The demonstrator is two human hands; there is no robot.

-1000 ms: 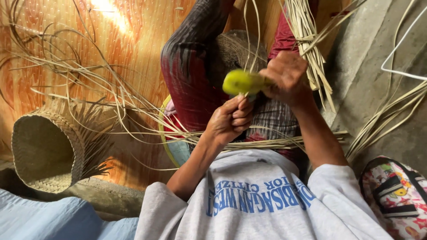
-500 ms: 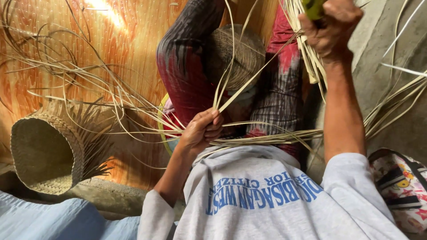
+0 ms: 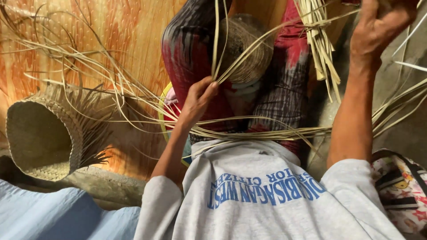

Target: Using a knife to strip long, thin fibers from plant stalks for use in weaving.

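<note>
Left hand: the left hand [image 3: 198, 100] sits close over the lap, fingers pinched shut on a gathered bunch of straw strips [image 3: 249, 62]; it has stayed put over the last second
Right hand: the right hand [image 3: 382, 22] has swung up and away to the frame's top, drawing the strips taut; closed, though what it grips is cut off
Woven piece: the small round woven piece [image 3: 247, 49] rests between the knees, just beyond the left hand
Basket: a finished basket [image 3: 40, 138] lies well apart at left

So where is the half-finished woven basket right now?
In the head view the woven basket lies on its side at the far left, mouth facing the camera, loose strips fringing its rim, well apart from the left hand gripping the strips.
</note>
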